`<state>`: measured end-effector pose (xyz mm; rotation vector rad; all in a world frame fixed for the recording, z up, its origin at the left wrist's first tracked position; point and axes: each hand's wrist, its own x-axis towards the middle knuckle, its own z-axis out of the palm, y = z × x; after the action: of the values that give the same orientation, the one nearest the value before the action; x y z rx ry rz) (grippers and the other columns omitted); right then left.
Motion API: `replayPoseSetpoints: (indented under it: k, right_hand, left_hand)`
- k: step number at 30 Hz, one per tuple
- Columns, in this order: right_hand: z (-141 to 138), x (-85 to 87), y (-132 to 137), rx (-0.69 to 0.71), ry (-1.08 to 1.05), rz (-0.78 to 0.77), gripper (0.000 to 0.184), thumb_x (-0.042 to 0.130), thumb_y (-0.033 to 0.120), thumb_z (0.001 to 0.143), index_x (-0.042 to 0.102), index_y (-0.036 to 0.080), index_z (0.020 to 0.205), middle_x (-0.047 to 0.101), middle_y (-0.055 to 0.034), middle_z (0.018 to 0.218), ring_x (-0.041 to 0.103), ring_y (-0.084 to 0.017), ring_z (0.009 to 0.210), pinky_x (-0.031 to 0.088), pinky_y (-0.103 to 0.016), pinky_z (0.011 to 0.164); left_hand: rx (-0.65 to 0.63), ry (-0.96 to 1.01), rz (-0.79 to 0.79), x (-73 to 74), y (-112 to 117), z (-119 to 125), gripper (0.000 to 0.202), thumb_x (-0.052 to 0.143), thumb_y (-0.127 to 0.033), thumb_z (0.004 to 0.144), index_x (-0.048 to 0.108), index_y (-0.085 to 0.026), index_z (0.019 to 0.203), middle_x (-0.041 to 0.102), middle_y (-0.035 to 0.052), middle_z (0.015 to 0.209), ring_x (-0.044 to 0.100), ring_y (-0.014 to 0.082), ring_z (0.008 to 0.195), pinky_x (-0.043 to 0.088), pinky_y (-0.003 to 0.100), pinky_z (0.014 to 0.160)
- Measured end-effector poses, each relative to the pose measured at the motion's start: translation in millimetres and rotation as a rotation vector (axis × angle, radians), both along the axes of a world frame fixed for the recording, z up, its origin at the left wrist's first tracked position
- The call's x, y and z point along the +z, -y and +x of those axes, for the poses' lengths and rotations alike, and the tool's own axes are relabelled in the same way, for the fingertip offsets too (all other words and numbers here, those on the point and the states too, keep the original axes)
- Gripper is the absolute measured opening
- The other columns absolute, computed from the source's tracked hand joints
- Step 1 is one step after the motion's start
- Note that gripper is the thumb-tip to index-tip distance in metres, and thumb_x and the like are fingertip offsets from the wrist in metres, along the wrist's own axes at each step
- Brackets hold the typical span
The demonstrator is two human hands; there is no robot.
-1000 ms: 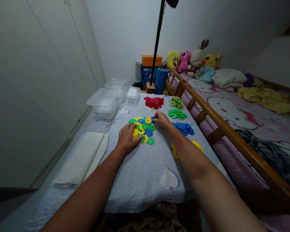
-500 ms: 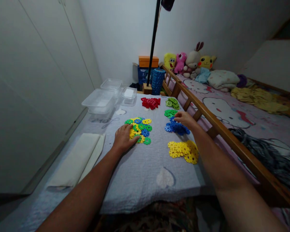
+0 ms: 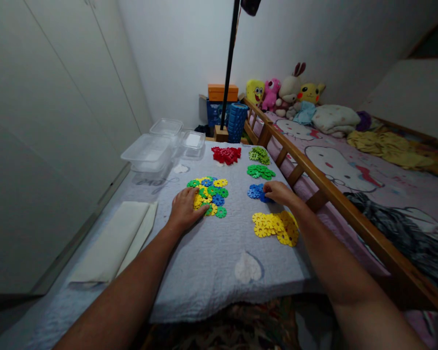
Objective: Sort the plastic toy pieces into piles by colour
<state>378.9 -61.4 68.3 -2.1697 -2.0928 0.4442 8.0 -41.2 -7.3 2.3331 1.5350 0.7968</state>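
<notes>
Several plastic snowflake discs lie in a mixed yellow, green and blue pile [image 3: 210, 195] on the cloth-covered table [image 3: 208, 262]. My left hand [image 3: 186, 206] rests at the left edge of this pile, fingers stretched out, touching the discs. Over on the right, my right hand [image 3: 279, 192] is down at the blue disc pile [image 3: 254, 191], its fingertips pinched on a blue snowflake disc and covering part of the pile. A yellow disc pile [image 3: 275, 226] lies nearer to me. Beyond the blue one are a green pile [image 3: 260, 171] and a light green pile [image 3: 260, 155].
Red pieces [image 3: 226, 155] are heaped at the far end. Clear plastic containers [image 3: 149, 150] stand at the far left, and a folded cream cloth [image 3: 111, 243] lies nearer. A wooden bed rail [image 3: 314, 170] runs along the right side. A black pole [image 3: 229, 68] rises behind the table.
My right hand has lowered from the far side of the blue pile onto it, bringing the blue disc down and uncovering the green pile. My left hand stays at the mixed pile.
</notes>
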Motion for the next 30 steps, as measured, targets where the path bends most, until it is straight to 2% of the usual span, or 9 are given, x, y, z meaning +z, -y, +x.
replayPoseSetpoints:
  k: [4,7,13,18,25,30]
  right_hand:
    - [-4.3,-3.9,4.0,-0.010,0.154,0.112,0.015,0.064,0.010,0.077,0.073,0.019,0.085,0.072,-0.0075,0.094,0.061,-0.020,0.088,0.039,-0.027,0.073]
    - [-8.5,-5.3,4.8,-0.032,0.230,0.116,0.018,0.063,0.013,0.082,0.074,0.018,0.095,0.073,-0.0099,0.102,0.062,-0.021,0.095,0.039,-0.027,0.076]
    - [-17.4,-0.6,5.5,-0.069,0.296,0.071,0.021,0.061,0.014,0.085,0.073,0.017,0.101,0.074,-0.0096,0.106,0.064,-0.021,0.098,0.038,-0.026,0.074]
    - [-29.7,3.2,1.2,-0.052,0.282,0.123,0.018,0.062,0.014,0.086,0.072,0.017,0.100,0.074,-0.0103,0.106,0.064,-0.021,0.097,0.039,-0.026,0.074]
    - [-78.7,4.9,-30.2,0.095,0.148,0.170,0.019,0.062,0.018,0.091,0.073,0.015,0.106,0.074,-0.0100,0.107,0.064,-0.020,0.098,0.042,-0.026,0.083]
    - [-121.0,-8.5,-58.4,0.172,0.106,0.163,0.026,0.059,0.019,0.093,0.074,0.015,0.113,0.071,-0.0122,0.117,0.062,-0.022,0.108,0.043,-0.028,0.095]
  left_hand:
    - [-0.003,0.000,0.011,-2.3,-1.1,-0.4,0.062,0.068,-0.054,0.080,0.055,-0.022,0.132,0.060,0.0149,0.134,0.055,0.0347,0.126,0.043,0.052,0.109]
    - [-0.005,-0.003,0.008,-1.3,-0.6,-0.5,0.062,0.068,-0.053,0.080,0.055,-0.021,0.132,0.060,0.0155,0.134,0.055,0.0351,0.126,0.043,0.052,0.109]
    - [0.015,-0.020,0.012,2.9,3.0,0.5,0.062,0.068,-0.050,0.081,0.055,-0.018,0.133,0.060,0.0159,0.134,0.055,0.0349,0.127,0.042,0.051,0.110]
    - [0.038,-0.046,0.004,5.9,6.6,1.8,0.063,0.069,-0.049,0.081,0.056,-0.019,0.134,0.060,0.0156,0.136,0.055,0.0343,0.128,0.042,0.049,0.110]
    - [0.027,-0.046,0.000,9.8,10.0,2.7,0.062,0.069,-0.050,0.082,0.056,-0.021,0.135,0.059,0.0153,0.138,0.052,0.0348,0.130,0.041,0.051,0.110]
    - [0.043,-0.038,-0.002,7.6,10.2,3.2,0.064,0.069,-0.052,0.082,0.055,-0.021,0.136,0.057,0.0151,0.141,0.050,0.0348,0.132,0.039,0.051,0.112]
